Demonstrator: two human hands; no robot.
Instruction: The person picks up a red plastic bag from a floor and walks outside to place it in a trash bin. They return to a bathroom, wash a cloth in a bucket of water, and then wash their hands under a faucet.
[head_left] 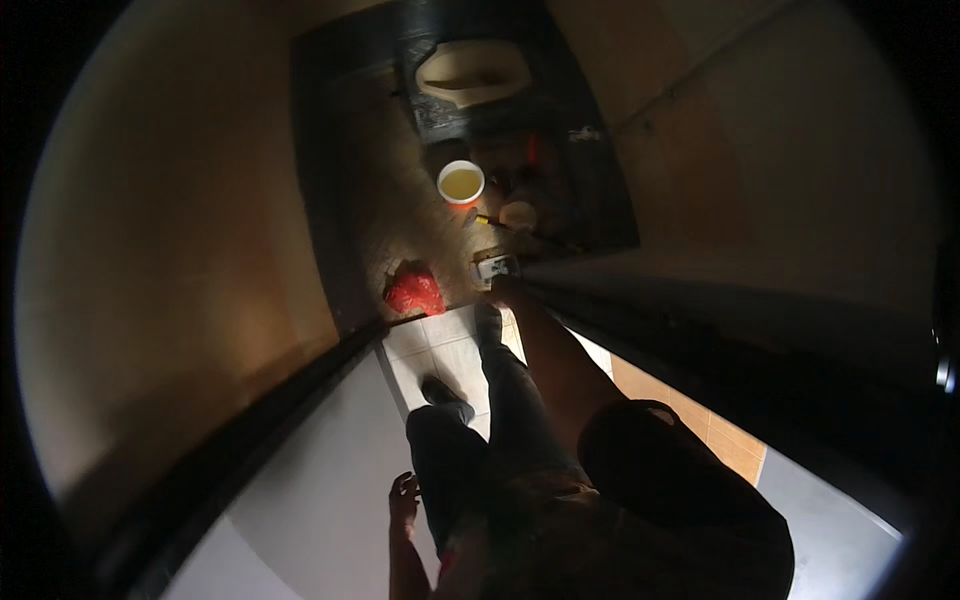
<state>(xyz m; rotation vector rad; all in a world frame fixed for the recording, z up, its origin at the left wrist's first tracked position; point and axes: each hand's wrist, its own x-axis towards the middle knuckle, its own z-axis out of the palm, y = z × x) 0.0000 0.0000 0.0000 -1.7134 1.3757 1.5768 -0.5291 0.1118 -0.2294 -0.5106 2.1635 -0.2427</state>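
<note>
My right arm stretches forward, and the right hand (505,291) is in deep shadow at the doorway. At its fingertips is a small rectangular box (496,268), pale with dark patches, which the hand appears to grip; the fingers themselves barely show. My left hand (404,498) hangs beside my left leg with loosely bent fingers, holding nothing. Ahead on the floor stands a white-rimmed bucket (462,204) of yellowish liquid. Just below it lies a tool with a yellow part (484,219). A crumpled red plastic bag (414,290) lies left of the box.
A pale squat toilet (475,72) is set in a dark raised platform at the far end. Right of the bucket is a dim round object (518,215). Walls close in on both sides, and dark door edges flank me. My feet are on pale tiles (455,362).
</note>
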